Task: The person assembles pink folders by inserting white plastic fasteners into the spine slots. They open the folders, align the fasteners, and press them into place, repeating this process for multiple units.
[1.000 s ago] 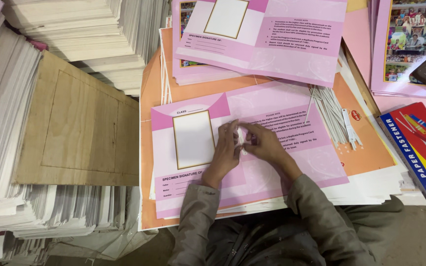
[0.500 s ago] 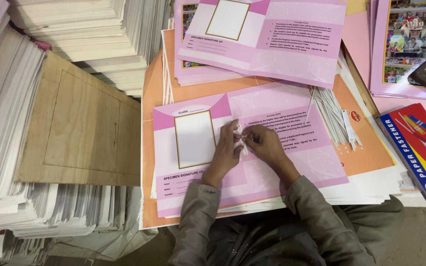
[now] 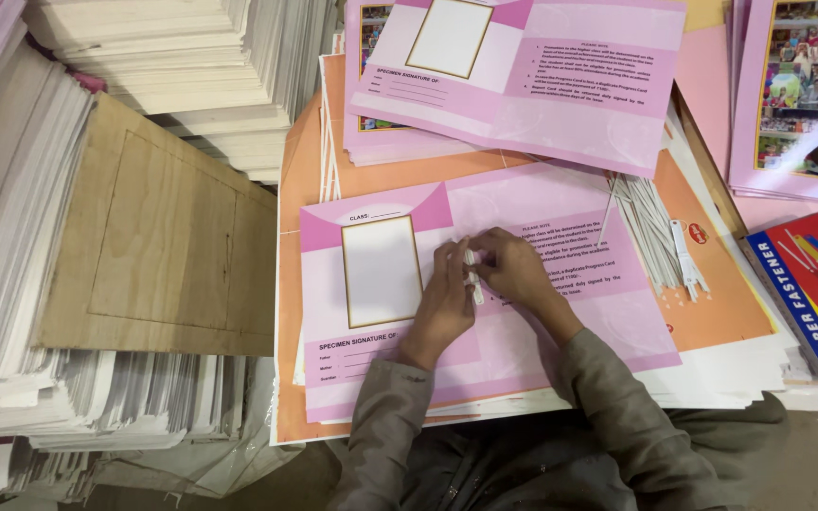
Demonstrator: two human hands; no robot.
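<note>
A pink printed card sheet (image 3: 560, 341) with a white framed box lies open on a stack of sheets in front of me. My left hand (image 3: 445, 303) and my right hand (image 3: 513, 270) meet at its middle fold. Both pinch a small white plastic fastener strip (image 3: 471, 274) that stands against the sheet. Fingers cover most of the strip.
A bundle of white fastener strips (image 3: 650, 232) lies to the right on an orange sheet. A red and blue fastener box (image 3: 811, 303) sits at the right edge. More pink sheets (image 3: 523, 76) lie beyond. A brown board (image 3: 158, 241) rests on tall paper stacks (image 3: 11, 237) at left.
Both hands have stayed at the fold, with fingers shifting slightly on the white strip. The sheet has not moved.
</note>
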